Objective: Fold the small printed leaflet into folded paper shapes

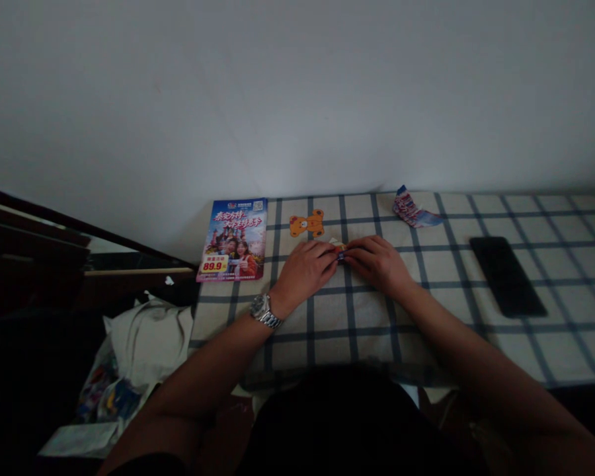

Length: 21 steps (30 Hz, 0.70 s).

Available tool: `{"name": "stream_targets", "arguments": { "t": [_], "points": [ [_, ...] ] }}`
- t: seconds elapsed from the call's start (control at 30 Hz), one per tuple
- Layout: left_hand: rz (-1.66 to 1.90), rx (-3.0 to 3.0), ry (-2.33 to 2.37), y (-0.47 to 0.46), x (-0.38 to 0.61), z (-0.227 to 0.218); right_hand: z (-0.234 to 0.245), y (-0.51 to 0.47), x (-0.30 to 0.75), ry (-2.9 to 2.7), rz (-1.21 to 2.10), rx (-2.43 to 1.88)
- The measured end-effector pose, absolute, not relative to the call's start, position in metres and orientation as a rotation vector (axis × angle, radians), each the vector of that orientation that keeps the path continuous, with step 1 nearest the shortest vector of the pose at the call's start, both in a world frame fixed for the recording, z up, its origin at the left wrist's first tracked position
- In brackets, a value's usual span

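My left hand (308, 268), with a metal wristwatch (264, 311) on its wrist, has its fingers pinched together at the middle of the checked cloth. Opposite it, my right hand (379, 266) is closed the same way, fingertips almost meeting the left ones. Between them is a small folded piece of printed paper (341, 255), dark blue with pale and yellowish bits, mostly hidden by the fingers. Just beyond the left hand lies a flat orange teddy bear picture (307, 225).
A stack of printed leaflets (233, 241) lies at the left end of the checked surface (287, 350). A crumpled printed paper (416, 210) sits at the back, and a black phone (507, 276) to the right. A white wall (297, 99) stands behind; bags (149, 337) are low at left.
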State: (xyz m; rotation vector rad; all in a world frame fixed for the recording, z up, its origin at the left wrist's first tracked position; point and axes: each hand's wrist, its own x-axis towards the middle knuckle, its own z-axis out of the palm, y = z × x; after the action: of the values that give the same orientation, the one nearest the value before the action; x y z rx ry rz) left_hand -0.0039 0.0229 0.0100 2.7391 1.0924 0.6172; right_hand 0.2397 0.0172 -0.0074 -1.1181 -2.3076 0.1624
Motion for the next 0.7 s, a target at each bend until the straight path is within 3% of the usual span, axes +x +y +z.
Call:
{"name": "stream_targets", "arguments": {
  "t": [0.27,0.5,0.7],
  "points": [
    [0.573,2.801,1.124,0.022,-0.002,0.012,-0.003,0.017,0.237,-2.274,0.117,-1.097],
    [0.670,2.688,1.263,0.021,-0.003,0.011,0.007,0.006,0.240,-2.142,-0.116,-1.180],
    [0.748,2.584,1.315,0.020,-0.003,0.015,0.004,0.002,0.235,-2.353,-0.011,-1.059]
  ]
}}
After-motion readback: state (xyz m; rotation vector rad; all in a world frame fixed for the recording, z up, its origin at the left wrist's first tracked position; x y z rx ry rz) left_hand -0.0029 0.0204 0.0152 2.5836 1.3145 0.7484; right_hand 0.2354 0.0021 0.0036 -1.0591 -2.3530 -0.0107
